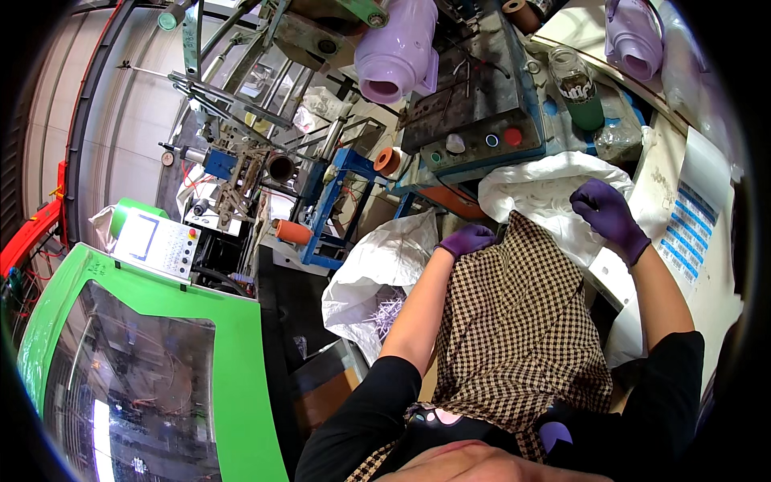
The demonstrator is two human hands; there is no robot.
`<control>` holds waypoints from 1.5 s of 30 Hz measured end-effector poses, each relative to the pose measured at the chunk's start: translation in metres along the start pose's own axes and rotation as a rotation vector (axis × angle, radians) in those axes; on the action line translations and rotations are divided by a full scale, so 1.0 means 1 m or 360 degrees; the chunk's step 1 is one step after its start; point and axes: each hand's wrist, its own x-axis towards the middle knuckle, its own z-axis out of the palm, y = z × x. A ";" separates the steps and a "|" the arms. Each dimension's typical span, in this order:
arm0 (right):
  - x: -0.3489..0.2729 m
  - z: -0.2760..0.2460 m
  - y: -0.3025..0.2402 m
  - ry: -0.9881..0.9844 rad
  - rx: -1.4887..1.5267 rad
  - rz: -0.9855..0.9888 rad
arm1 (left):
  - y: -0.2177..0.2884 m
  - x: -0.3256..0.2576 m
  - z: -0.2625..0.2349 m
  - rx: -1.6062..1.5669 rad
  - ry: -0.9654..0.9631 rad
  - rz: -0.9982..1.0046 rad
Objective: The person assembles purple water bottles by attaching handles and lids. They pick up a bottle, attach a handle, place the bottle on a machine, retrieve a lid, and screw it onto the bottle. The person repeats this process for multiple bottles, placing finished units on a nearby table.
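Gripping checked cloth (514,321), both arms raised

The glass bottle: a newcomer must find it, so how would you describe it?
Start at the grey control box with coloured buttons. Just right of it stands the glass bottle. Unlike the lilac plastic jugs nearby, it is clear with a green lower half.

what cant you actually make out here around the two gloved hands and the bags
Head view only:
- Left hand: its fingertips curl under the checked cloth, so the grip is hidden.
- Right hand: fingers sink into folds of the white bag; what they pinch is unclear.
- White bag's contents: covered by its own folds.
- Lower bag: the pale bits inside are too small to identify.
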 end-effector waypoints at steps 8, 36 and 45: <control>0.000 0.000 0.003 0.0001 -0.0066 -0.0012 | -0.005 -0.002 0.002 -0.0090 0.0081 0.0130; -0.001 0.000 0.005 0.0023 -0.0037 -0.0053 | -0.002 0.002 0.000 -0.0004 0.0057 0.0079; 0.000 0.001 0.004 -0.0002 -0.0072 -0.0049 | 0.016 -0.007 -0.001 0.0066 0.0169 0.0077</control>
